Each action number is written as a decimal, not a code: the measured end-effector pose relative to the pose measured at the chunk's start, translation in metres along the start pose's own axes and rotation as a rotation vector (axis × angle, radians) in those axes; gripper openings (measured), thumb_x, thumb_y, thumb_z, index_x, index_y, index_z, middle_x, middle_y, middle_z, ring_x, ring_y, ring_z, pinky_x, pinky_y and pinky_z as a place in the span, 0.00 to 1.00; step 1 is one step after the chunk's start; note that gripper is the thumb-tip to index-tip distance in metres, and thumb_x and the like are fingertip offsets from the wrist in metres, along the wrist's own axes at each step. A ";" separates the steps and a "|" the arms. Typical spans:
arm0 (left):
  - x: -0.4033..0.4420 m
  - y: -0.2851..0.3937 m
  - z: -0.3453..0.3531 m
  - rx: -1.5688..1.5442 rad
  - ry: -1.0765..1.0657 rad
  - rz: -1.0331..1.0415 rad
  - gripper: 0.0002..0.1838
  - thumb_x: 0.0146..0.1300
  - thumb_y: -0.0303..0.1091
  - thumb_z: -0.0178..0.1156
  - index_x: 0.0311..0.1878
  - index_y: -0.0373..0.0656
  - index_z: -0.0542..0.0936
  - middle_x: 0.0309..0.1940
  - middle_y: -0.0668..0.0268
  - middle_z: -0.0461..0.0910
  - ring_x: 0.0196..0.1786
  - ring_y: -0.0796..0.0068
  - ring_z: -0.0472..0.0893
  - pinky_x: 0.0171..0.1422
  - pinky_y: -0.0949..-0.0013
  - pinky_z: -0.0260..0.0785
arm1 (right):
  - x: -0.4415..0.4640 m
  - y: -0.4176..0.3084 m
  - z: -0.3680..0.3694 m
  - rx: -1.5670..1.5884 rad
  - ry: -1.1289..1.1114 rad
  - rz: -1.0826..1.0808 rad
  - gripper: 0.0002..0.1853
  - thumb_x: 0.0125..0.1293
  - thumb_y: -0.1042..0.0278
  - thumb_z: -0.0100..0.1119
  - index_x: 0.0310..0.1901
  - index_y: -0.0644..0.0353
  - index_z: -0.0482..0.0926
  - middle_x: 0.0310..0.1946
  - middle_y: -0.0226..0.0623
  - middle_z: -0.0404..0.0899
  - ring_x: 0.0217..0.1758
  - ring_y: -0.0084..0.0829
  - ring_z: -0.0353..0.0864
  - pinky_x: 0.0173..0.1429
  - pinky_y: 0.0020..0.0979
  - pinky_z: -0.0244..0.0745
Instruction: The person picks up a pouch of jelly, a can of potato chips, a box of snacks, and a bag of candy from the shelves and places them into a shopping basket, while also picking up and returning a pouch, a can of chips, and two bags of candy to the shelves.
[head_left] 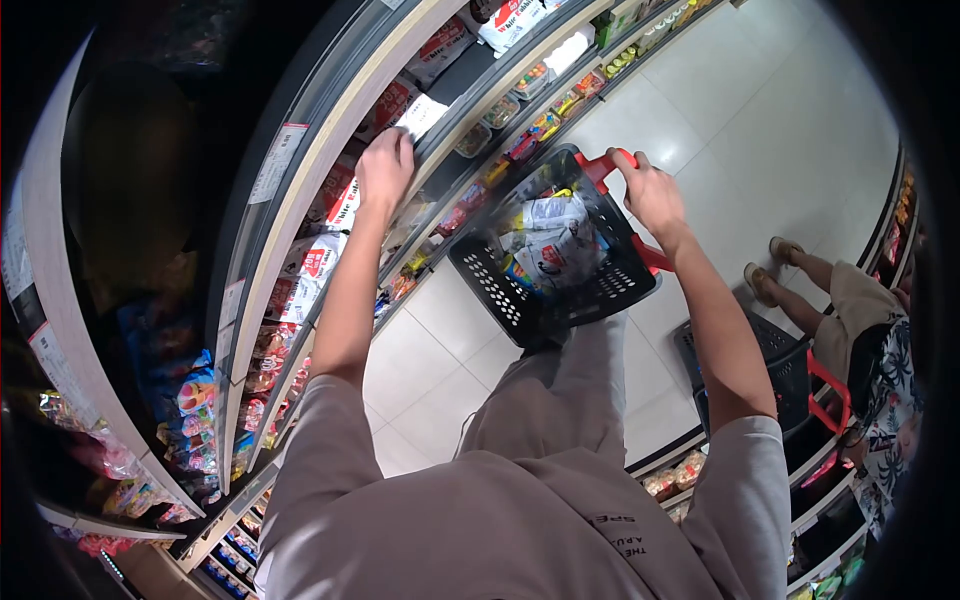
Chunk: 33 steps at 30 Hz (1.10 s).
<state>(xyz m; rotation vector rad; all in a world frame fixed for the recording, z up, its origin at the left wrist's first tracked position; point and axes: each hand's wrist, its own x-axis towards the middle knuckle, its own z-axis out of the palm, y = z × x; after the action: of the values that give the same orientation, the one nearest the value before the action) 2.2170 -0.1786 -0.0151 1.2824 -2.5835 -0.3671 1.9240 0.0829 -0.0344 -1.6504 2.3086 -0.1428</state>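
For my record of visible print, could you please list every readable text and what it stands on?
"White Rabbi", ending unclear: white-and-red plastic bag at the top edge.
"THE": taupe fabric shirt, upside down.
"A.P.U", rest unclear: same shirt.
"SPE", rest unclear: same shirt.
Too small to read: white rectangular shelf-edge label.
Too blurred to read: small print on the white-and-red plastic packet in the black perforated plastic basket.
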 end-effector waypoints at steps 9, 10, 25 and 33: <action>0.035 -0.022 0.039 -0.216 -0.204 -0.109 0.24 0.69 0.52 0.45 0.56 0.45 0.78 0.53 0.49 0.77 0.58 0.51 0.75 0.63 0.59 0.65 | -0.001 0.002 0.004 0.021 0.027 -0.014 0.29 0.53 0.78 0.54 0.59 0.45 0.68 0.40 0.47 0.77 0.34 0.48 0.83 0.39 0.43 0.80; 0.037 -0.015 0.034 -0.217 -0.204 -0.106 0.24 0.69 0.52 0.45 0.56 0.45 0.78 0.53 0.49 0.77 0.58 0.51 0.75 0.63 0.59 0.65 | 0.000 0.003 0.003 0.032 0.064 -0.034 0.31 0.52 0.79 0.53 0.60 0.45 0.68 0.39 0.47 0.77 0.32 0.48 0.82 0.37 0.43 0.80; 0.018 -0.018 0.040 -0.040 -0.104 -0.083 0.26 0.70 0.52 0.44 0.50 0.36 0.75 0.48 0.43 0.76 0.54 0.44 0.74 0.59 0.52 0.64 | 0.000 0.003 0.006 0.142 -0.039 0.039 0.24 0.58 0.73 0.52 0.58 0.44 0.69 0.42 0.45 0.76 0.39 0.45 0.83 0.42 0.41 0.79; 0.002 -0.025 0.061 0.233 0.143 0.009 0.18 0.70 0.44 0.47 0.38 0.40 0.79 0.37 0.53 0.80 0.43 0.51 0.79 0.48 0.53 0.71 | -0.004 -0.003 0.012 0.194 0.293 -0.076 0.23 0.53 0.75 0.55 0.54 0.57 0.74 0.41 0.40 0.74 0.47 0.41 0.76 0.42 0.38 0.79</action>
<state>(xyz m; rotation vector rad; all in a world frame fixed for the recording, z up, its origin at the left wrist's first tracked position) 2.2152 -0.1877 -0.0800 1.3165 -2.5665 0.0289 1.9315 0.0867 -0.0444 -1.7127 2.3449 -0.6431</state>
